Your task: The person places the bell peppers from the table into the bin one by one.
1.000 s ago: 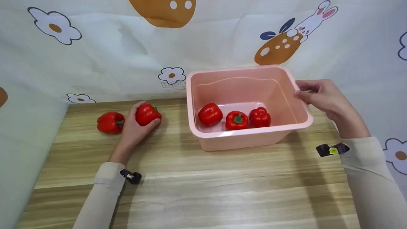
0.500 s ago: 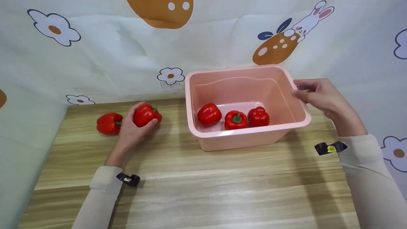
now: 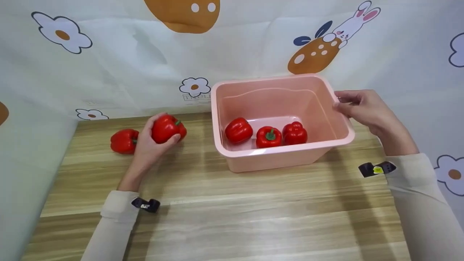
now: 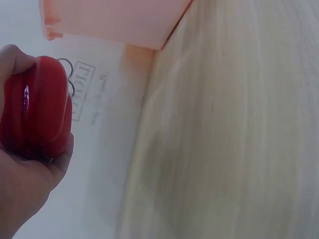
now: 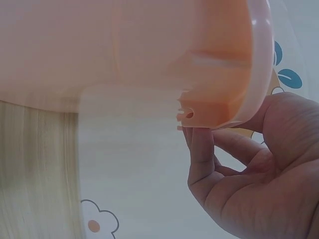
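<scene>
My left hand grips a red bell pepper with a green stem, fingers behind it and thumb in front. In the left wrist view this pepper shows clear of the wooden surface. Just left of the hand, another red pepper lies on its side, its stem end partly covered by the hand. My right hand pinches the right rim of a pink plastic bin. Inside the bin rest a left pepper, a middle pepper with its stem up, and a right pepper.
The bin stands at the back of the wood-grain table. Close behind it hangs a white printed cloth, which also rises along both sides. A small dark wrist camera sits on the left cuff, another camera on the right.
My left hand has raised its pepper slightly off the table. The right hand keeps its pinch on the bin rim, and the bin stays in place apart from a small view shift.
</scene>
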A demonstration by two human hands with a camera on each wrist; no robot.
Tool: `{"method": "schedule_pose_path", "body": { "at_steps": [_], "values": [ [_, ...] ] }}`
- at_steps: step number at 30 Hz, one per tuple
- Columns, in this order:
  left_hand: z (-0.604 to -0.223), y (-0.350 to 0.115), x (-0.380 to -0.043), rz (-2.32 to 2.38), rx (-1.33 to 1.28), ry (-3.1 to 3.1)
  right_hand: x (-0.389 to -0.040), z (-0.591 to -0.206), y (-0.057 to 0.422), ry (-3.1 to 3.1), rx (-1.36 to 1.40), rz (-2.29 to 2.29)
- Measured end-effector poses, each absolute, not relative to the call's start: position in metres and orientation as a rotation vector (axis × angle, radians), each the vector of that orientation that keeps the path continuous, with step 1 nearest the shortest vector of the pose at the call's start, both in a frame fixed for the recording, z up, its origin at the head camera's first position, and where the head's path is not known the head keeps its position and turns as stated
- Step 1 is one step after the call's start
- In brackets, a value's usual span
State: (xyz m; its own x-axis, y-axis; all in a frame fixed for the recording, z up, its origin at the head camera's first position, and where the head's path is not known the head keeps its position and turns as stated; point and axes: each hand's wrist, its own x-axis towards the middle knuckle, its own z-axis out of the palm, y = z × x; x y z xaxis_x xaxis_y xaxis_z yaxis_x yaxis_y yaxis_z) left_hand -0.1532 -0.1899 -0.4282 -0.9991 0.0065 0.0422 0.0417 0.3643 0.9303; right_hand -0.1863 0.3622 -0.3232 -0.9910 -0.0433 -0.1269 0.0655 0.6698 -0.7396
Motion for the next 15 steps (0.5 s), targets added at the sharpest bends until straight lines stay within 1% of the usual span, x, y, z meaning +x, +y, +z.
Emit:
{"method": "schedule_pose_path", "body": {
  "at_steps": [15],
  "values": [
    [-0.402,-0.174,-0.148,-1.773,-0.097,-2.539,-0.185,-0.321,0.360,2.733,0.045,-1.209]
  ]
}}
